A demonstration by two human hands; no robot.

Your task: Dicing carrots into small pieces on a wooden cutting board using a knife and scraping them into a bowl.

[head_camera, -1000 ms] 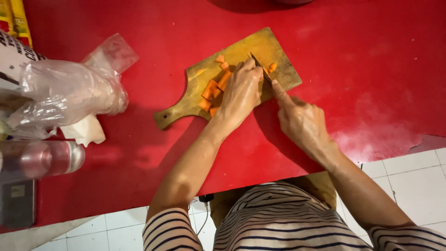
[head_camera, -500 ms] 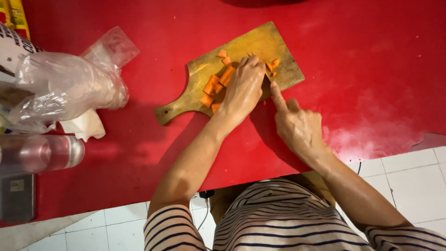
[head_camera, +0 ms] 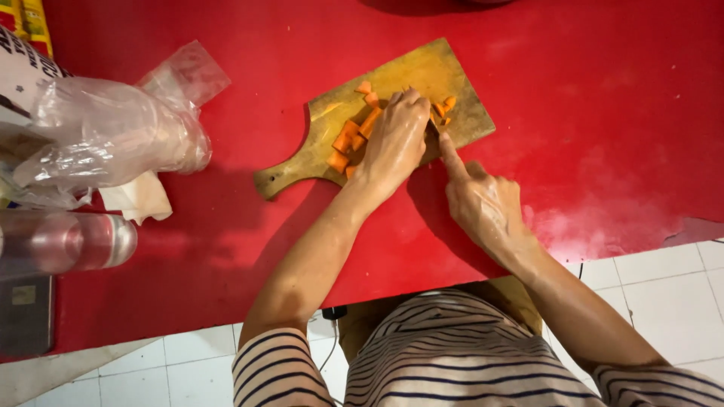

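Two bare hands are on a paddle-shaped wooden cutting board (head_camera: pixel 422 75), a worn, yellowish slab with a short handle sticking out toward 8 o'clock, lying at a slant on a glossy red tabletop (head_camera: pixel 603 98) that has a dull whitish smear near its front edge at 4 o'clock. Scattered on the board are chunky orange carrot pieces (head_camera: pixel 348 139), mostly blocky little rectangles, with a few smaller bits (head_camera: pixel 445 105) off toward 2 o'clock from the main pile. The left hand (head_camera: pixel 394 139) lies palm-down over the pile, fingers curled and pressing on the carrot under it, though how much it's actually pinching is hidden by the hand itself. The right hand (head_camera: pixel 483 203) sits just off the board's near edge at 4 o'clock from the left hand, fist loosely closed around something thin, index finger stretched straight along it toward the board; it looks like a knife but the blade is almost entirely hidden between the hands, so can't say for sure. Over at 9 o'clock there's a crinkly clear plastic bag (head_camera: pixel 113 132), a crumpled white paper scrap (head_camera: pixel 139 197) under it, and a clear round bottle (head_camera: pixel 68 241) lying on its side. Striped long sleeves and white floor tiles show along the bottom.
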